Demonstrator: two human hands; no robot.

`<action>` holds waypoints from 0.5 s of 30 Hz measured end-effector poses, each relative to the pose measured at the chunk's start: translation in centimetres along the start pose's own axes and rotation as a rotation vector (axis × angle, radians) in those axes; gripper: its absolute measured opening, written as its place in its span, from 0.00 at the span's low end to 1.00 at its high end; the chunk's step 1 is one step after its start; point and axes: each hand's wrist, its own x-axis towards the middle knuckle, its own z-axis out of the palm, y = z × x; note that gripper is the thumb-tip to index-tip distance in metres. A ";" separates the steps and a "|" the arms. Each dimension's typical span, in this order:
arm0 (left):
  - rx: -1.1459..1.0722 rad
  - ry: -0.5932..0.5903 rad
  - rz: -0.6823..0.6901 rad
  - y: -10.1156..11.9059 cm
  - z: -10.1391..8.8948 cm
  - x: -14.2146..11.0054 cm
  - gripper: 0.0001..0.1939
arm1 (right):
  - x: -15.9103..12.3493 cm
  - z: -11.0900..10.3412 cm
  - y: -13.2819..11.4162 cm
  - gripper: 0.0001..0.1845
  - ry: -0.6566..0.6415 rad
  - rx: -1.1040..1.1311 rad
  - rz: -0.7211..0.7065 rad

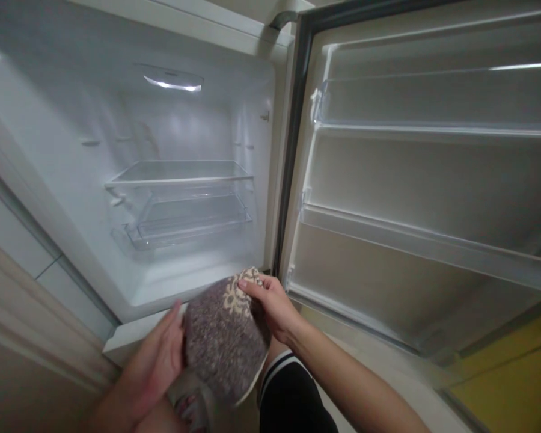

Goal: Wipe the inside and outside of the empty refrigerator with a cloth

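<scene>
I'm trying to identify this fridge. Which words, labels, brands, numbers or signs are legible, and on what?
None legible: no lettering shows on the fridge interior, open door or yellow surface.
The cloth bears a pale pattern, no readable characters.

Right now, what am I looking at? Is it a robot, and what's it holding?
No robot: these are a person's two bare hands. The one picture comes from a camera on their head, looking forward and down. A fridge stands with its door open. Inside is a see-through shelf with a tray below. The right hand has a speckled, brownish-purple cloth in its fingers. The left hand is open beside it, maybe touching.
</scene>
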 end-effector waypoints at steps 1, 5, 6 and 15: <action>0.020 -0.007 -0.026 -1.1 -0.4 0.0 0.49 | 0.0 0.0 -0.3 0.34 -0.001 0.000 -0.013; 0.118 0.369 0.158 -3.0 -1.1 -0.2 0.58 | -0.5 -0.4 -0.9 0.47 -0.144 -0.117 -0.010; 0.157 0.414 0.254 -3.0 -1.2 -0.1 0.55 | -0.6 -0.7 -0.7 0.51 -0.161 -0.134 -0.012; 1.008 0.165 0.728 -1.8 -1.7 0.9 0.29 | -4.8 -4.1 -3.1 0.36 -0.021 -0.786 -0.338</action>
